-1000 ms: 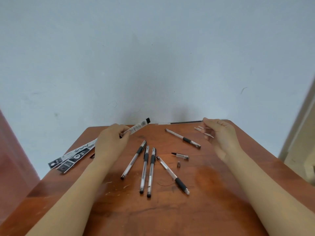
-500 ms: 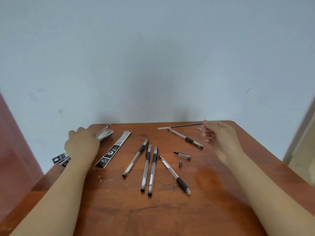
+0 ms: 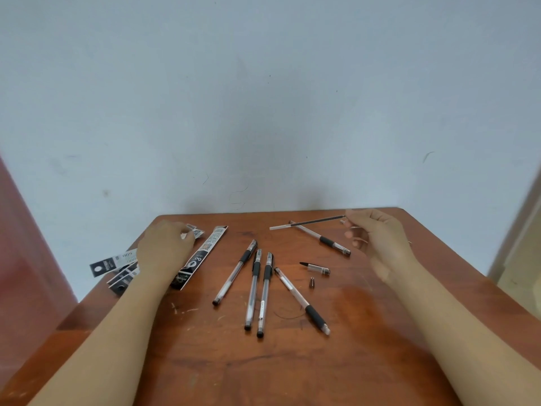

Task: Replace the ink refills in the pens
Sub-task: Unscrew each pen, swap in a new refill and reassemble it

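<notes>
The ink refill [image 3: 307,223], a thin dark rod with a clear tail, hangs almost level above the tabletop [image 3: 292,361] at about 1 o'clock, its tail pointing toward 9 o'clock. The right hand [image 3: 377,238] pinches its 3 o'clock end between thumb and forefinger. The other fingers [image 3: 355,243] are loosely curled beneath it and blurred. Under the refill lies a clear pen with a black grip [image 3: 320,238], slanting toward 4 o'clock.

At 10 o'clock are the refill packets. A long black-and-white packet [image 3: 202,259] lies flat. A stack of further packets [image 3: 108,265] overhangs the tabletop's 9 o'clock edge. Whether any packet holds a refill cannot be told. The left hand [image 3: 164,250] rests knuckles up on the packets, with its fingers [image 3: 187,238] curled down beside a small packet piece [image 3: 195,232]. Whether they grip anything cannot be told.

In the middle, three pens [image 3: 253,288] lie side by side, fanned slightly, their caps toward 12 o'clock. Just at their 3 o'clock a fourth pen [image 3: 301,300] slants toward 5 o'clock. Between it and the right hand lie a short nib section [image 3: 316,267] and, near it at 6 o'clock, a small metal cone [image 3: 312,282]. A pale blue wall [image 3: 263,112] stands behind the tabletop at 12 o'clock.
</notes>
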Demonstrator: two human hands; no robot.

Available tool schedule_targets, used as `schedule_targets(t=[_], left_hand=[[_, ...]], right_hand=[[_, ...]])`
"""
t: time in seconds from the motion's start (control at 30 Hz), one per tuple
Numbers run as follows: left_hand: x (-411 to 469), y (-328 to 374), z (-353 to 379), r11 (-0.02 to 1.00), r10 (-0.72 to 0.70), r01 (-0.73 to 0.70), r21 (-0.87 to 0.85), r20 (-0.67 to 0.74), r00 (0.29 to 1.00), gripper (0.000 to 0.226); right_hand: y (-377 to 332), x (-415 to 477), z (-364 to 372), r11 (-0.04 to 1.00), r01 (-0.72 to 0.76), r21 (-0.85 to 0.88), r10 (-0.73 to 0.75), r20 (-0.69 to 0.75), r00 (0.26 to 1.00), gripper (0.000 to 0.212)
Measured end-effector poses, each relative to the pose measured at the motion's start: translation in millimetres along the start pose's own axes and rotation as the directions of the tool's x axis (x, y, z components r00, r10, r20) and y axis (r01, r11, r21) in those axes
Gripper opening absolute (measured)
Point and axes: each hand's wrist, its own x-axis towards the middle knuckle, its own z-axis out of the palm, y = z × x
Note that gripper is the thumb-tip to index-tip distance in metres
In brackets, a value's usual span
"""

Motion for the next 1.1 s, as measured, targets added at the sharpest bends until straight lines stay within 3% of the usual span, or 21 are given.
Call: schedule_targets(t=[0.17, 0.3, 0.4, 0.8, 0.97, 1.1], left_hand=[[-15, 31, -4, 0.955, 0.256, -0.268, -0.129, -0.105, 0.961, 0.022], [-40, 62, -10, 0.814, 0.537, -0.565, -0.135, -0.196, 0.821, 0.026], [-53, 74, -8, 0.727, 0.665, -0.677, -0.116, -0.125, 0.736, 0.038], [-63, 80, 0, 0.661, 0.732, -0.722, -0.201, -0.036, 0.680, 0.029], [-64, 81, 0, 0.673, 0.719, -0.705, -0.223, -0.025, 0.694, 0.027], [-63, 80, 1, 0.700, 0.691, -0.669, -0.250, 0.000, 0.723, 0.029]], right_hand=[[0, -3, 2, 0.998, 0.011, -0.062, -0.010, 0.021, 1.000, 0.020], [3, -6, 6, 0.995, 0.028, -0.093, -0.022, 0.068, 0.997, 0.022], [5, -9, 10, 0.993, 0.048, -0.106, -0.035, 0.118, 0.992, 0.019], [10, -14, 17, 0.990, 0.111, -0.086, -0.088, 0.242, 0.966, 0.022], [10, -13, 16, 0.992, 0.085, -0.097, -0.055, 0.277, 0.959, 0.018], [10, -13, 16, 0.982, 0.099, -0.159, -0.049, 0.290, 0.956, 0.027]])
